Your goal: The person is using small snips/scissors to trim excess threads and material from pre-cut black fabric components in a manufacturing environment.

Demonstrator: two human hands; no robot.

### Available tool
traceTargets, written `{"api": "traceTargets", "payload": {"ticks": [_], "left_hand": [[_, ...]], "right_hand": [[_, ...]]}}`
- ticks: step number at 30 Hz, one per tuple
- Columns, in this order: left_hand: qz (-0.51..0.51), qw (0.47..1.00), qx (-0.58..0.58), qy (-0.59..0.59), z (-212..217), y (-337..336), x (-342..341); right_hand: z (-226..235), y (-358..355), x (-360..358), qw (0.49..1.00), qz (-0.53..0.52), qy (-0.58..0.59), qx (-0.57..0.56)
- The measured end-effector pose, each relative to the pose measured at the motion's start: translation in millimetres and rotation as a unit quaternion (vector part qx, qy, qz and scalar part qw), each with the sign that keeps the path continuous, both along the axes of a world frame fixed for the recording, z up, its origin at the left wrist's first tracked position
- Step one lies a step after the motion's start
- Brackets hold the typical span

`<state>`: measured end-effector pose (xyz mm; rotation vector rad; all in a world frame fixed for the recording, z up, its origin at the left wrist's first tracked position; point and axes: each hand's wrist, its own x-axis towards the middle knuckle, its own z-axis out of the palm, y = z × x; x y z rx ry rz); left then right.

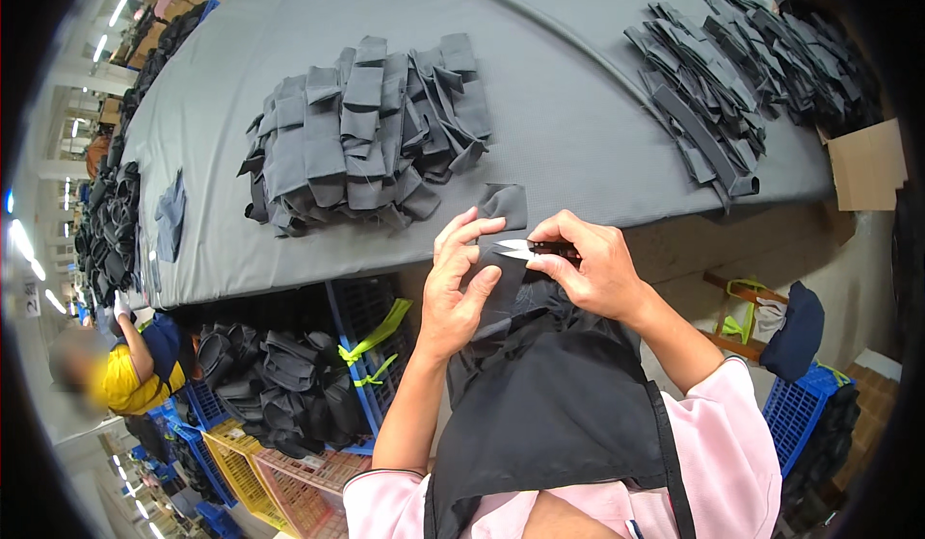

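Note:
My right hand [593, 262] is closed round a small pair of thread snips [518, 248]. Their silver blades are parted and point left, over a dark grey fabric piece [501, 271]. Bent fingers of my left hand [455, 284] rest at that piece's left edge, thumb against the cloth; part of the grip is hidden. The fabric is at the table's near edge, above my black apron [559, 414]. Just beyond my fingertips a small grey fabric flap [504, 204] lies on the table.
A heap of folded grey fabric pieces [361, 134] lies on the grey-covered table [559, 144]. More strips [699, 96] are piled at the right, near a cardboard box [867, 165]. Below left stand crates, including a blue crate [361, 346]. A person in yellow [140, 370] works at far left.

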<state>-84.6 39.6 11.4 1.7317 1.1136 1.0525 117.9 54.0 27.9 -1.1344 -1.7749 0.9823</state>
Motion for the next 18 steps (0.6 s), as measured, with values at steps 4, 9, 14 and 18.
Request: {"api": "traceTargets", "payload": {"ticks": [4, 9, 14, 18], "left_hand": [[0.003, 1.000, -0.015, -0.001, 6, -2, 5], [0.001, 0.999, -0.034, 0.007, 5, -4, 9], [0.033, 0.995, -0.075, -0.056, 1, -3, 12], [0.133, 0.962, -0.204, -0.122, 7, 3, 17]], "right_hand": [[-4, 2, 3, 0.999, 0.016, -0.017, 0.031], [-12, -1, 5, 0.999, 0.016, 0.031, -0.016], [-17, -5, 1, 0.989, -0.051, 0.122, -0.066], [-24, 5, -1, 0.985, -0.014, 0.115, -0.124]]}}
